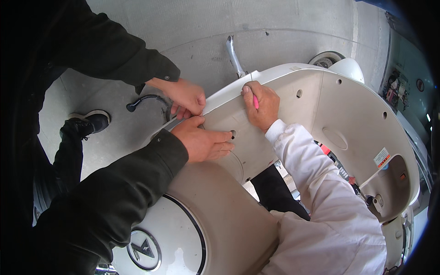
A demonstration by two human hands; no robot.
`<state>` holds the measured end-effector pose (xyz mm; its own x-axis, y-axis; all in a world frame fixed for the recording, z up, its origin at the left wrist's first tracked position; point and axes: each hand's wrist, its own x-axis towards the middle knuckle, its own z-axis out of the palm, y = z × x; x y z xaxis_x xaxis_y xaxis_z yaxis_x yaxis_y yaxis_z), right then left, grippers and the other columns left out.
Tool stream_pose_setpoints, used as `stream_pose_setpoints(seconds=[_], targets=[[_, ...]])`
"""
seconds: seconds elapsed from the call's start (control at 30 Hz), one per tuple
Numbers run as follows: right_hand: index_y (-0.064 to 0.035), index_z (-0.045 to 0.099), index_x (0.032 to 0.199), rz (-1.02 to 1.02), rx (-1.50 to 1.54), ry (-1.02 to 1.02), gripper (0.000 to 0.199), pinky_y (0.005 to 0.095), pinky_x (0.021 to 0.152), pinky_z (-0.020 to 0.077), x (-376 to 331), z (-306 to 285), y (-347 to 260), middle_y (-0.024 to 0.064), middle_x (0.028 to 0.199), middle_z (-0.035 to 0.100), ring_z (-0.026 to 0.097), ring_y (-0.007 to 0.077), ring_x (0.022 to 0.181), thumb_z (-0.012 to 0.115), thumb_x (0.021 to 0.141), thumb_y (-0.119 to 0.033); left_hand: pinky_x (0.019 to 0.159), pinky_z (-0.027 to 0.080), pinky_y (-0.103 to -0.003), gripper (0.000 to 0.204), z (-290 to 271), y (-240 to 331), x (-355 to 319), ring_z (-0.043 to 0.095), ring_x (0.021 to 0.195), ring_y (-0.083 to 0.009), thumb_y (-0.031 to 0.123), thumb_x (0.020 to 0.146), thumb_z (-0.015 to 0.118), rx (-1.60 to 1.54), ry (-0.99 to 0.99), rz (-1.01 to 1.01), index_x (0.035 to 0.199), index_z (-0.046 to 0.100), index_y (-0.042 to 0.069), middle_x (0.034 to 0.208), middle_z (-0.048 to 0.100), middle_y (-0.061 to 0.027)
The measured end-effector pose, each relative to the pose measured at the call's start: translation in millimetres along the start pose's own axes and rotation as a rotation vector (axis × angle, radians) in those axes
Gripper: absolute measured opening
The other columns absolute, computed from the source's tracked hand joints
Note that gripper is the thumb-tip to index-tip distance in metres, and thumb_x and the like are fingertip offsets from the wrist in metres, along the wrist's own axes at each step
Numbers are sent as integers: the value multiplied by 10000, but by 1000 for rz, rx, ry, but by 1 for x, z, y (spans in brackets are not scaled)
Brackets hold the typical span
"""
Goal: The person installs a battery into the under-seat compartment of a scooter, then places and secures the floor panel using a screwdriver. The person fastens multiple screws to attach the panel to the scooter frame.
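Observation:
My right hand [263,106], in a white sleeve, is closed around a small pink-handled tool [255,101] at the upper edge of a large beige-and-white scooter body panel [293,110]. A thin dark shaft seems to stick up above the fist; its tip is hard to make out. No part of my left hand shows. To the left, a co-worker in dark sleeves has one hand [187,97] pinching at the panel's edge. The co-worker's other hand [204,140] lies on the panel with fingers stretched beside a round hole [233,134].
Below the hands is a beige rounded cover with a white round cap [169,233] and emblem. A silver lever [234,56] and a black curved part [146,100] stick out beyond the panel. The co-worker's shoe [94,123] stands at left. A compartment [389,188] opens at right.

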<state>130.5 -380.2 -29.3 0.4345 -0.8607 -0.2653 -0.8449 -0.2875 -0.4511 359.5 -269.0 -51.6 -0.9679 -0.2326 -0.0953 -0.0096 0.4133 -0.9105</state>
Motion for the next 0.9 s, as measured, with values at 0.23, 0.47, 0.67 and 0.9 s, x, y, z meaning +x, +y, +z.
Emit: stream_pose_setpoints(seconds=[0.23, 0.47, 0.67, 0.9], targets=[[-101, 636, 882, -129, 48, 103, 61, 431, 612, 477, 0, 4, 5, 82, 642, 613, 605, 307, 595, 661, 916, -145, 1279, 99, -438, 788, 3, 3, 1, 80, 1563, -454, 484, 1037, 462, 503, 20, 15, 1594, 217, -17, 1657, 124, -328], [-106, 636, 915, -125, 42, 99, 59, 416, 638, 504, 1, 1, 0, 55, 696, 666, 644, 278, 628, 673, 892, -145, 1280, 91, -451, 795, 1, 8, 1, 80, 1563, -461, 473, 1036, 464, 494, 5, -4, 1602, 203, -21, 1656, 123, -334], [-101, 641, 933, -121, 80, 91, 71, 413, 672, 509, 1, 0, 2, 54, 716, 678, 654, 275, 655, 647, 916, -170, 1281, 86, -451, 797, 6, -7, -2, 88, 1560, -462, 432, 1031, 470, 198, -2, 17, 1616, 163, -16, 1659, 115, -331], [-104, 678, 997, -112, 93, 73, 120, 421, 676, 504, 1, -1, 4, 77, 726, 676, 649, 287, 675, 626, 956, -204, 1282, 55, -450, 777, 2, -19, -6, 76, 1568, -435, 408, 1053, 402, 326, -41, 42, 1631, 102, -17, 1674, 106, -306]])
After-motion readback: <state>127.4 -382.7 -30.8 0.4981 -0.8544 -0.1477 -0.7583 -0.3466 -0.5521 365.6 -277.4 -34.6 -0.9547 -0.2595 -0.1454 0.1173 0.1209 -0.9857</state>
